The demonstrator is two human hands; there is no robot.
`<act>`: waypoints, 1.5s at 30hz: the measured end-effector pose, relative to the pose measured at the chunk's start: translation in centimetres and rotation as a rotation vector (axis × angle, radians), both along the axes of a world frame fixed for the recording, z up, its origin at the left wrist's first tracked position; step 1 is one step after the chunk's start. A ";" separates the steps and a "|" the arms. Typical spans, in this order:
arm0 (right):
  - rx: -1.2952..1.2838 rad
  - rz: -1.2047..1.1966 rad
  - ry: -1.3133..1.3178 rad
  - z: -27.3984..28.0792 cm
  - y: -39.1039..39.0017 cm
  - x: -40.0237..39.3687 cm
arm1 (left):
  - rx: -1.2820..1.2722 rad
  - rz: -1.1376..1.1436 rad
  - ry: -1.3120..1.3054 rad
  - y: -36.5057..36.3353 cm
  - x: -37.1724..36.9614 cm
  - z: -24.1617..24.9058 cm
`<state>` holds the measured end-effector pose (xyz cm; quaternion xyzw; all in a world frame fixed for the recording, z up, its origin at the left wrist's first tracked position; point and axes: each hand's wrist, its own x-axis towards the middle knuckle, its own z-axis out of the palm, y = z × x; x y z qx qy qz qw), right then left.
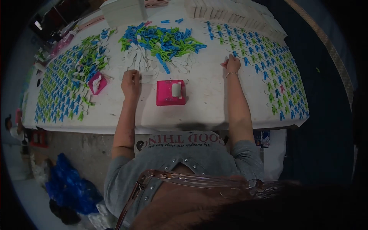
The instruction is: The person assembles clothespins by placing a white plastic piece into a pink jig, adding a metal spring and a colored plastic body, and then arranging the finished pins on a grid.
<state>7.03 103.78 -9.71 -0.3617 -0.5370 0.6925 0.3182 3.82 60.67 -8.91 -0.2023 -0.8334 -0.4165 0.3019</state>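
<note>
My left hand (131,83) has its fingers curled together beside loose white strips (137,57); anything inside the fingers is hidden. My right hand (232,65), a bracelet at its wrist, pinches at a blue clothespin (234,54) on the near edge of the right-hand rows. Between my hands sits a pink square base (164,93) with a pale rounded piece (176,90) on it. Beyond my left hand rises a heap of blue and green clothespins (165,40). Rows of blue and green clothespins (270,57) with thin dark curved lines cover the table's right side.
More clothespins (57,86) spread over the left side, with a small pink tray (92,85) holding something white. A white box (124,11) stands at the back, and stacked white packs (230,11) line the back right. Blue plastic (71,186) lies on the floor.
</note>
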 end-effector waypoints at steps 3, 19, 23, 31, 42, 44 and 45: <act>0.337 0.183 -0.061 0.6 -3.4 1.4 | 0.328 -0.070 -0.152 0.2 -0.6 1.1; 0.638 1.029 0.138 5.2 -18.3 8.9 | 0.724 -0.806 -0.733 5.7 3.9 3.8; 0.771 0.980 0.178 4.0 -18.7 8.6 | 0.614 -0.814 -0.694 5.0 3.3 3.0; 0.923 0.867 0.209 3.2 -19.9 7.8 | 0.414 -0.758 -0.670 3.6 2.5 3.0; 1.290 0.875 0.209 3.0 -16.7 8.5 | 0.004 -0.768 -0.343 3.8 3.1 1.5; 1.308 0.860 0.215 3.0 -16.6 8.6 | -0.018 -0.761 -0.319 4.0 3.0 1.3; 1.325 0.856 0.218 3.0 -16.6 8.6 | -0.041 -0.757 -0.298 4.0 3.0 1.3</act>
